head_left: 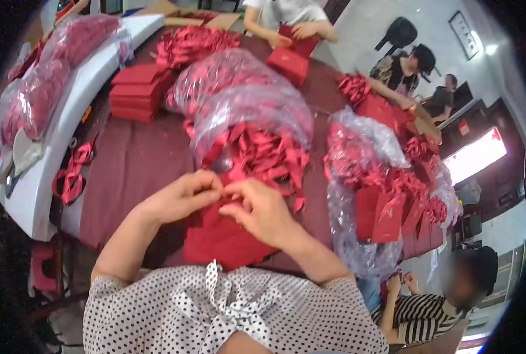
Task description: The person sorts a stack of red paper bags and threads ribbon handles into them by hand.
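Observation:
My left hand (186, 193) and my right hand (260, 207) meet in front of me, thumbs and fingers pinched together. Between their fingertips is what looks like a piece of red ribbon, mostly hidden by the fingers. Directly below them lies a flat red paper bag (224, 241) near the table's front edge. Just beyond my hands, a large clear plastic bag (245, 109) spills a tangled heap of red ribbons (269, 153).
A stack of red boxes or bags (134, 94) stands at the back left. More plastic-wrapped ribbons (357, 153) and upright red bags (387, 215) lie right. A white table (92, 88) holds full plastic bags. Other people work across the table and at right.

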The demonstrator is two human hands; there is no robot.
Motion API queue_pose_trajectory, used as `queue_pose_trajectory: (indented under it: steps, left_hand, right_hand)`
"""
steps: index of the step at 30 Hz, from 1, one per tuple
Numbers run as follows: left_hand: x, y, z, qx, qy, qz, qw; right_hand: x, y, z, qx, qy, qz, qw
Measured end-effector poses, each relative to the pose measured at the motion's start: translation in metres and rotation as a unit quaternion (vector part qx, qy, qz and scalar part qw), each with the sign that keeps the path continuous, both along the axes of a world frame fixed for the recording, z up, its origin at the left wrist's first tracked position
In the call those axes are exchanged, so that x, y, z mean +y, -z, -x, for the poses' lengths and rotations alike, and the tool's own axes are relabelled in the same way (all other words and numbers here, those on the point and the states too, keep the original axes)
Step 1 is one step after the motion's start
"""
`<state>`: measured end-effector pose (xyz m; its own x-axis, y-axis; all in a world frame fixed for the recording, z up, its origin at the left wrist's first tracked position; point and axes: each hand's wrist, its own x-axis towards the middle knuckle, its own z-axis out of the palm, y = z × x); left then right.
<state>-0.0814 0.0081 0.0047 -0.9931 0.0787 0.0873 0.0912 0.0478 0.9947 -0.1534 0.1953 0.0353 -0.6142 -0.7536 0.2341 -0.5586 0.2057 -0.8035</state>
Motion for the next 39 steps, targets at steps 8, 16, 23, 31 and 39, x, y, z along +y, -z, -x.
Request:
queue_pose_trajectory:
  steps: [8, 16, 23, 31, 39]
  left_hand:
    - [-0.026, -0.013, 0.002, 0.097, 0.186, 0.16, 0.965]
    - [-0.017, -0.028, -0.006, 0.302, 0.128, 0.282, 0.902]
    - [-0.035, -0.031, -0.011, 0.232, 0.065, 0.149, 0.959]
    - [-0.021, -0.023, -0.014, 0.057, 0.027, -0.085, 0.994]
    - [-0.025, -0.022, -0.012, 0.118, 0.1, -0.316, 0.936]
  right_hand:
    - [0.004, 0.003, -0.012, 0.146, -0.082, 0.027, 0.985]
    - [0.01, -0.022, -0.024, 0.163, -0.114, 0.024, 0.98]
    - [0.022, -0.044, -0.043, 0.155, -0.135, -0.032, 0.978]
    - [0.03, -0.051, -0.039, 0.172, -0.141, -0.007, 0.975]
    - [0.034, -0.034, 0.01, 0.03, -0.059, 0.258, 0.964]
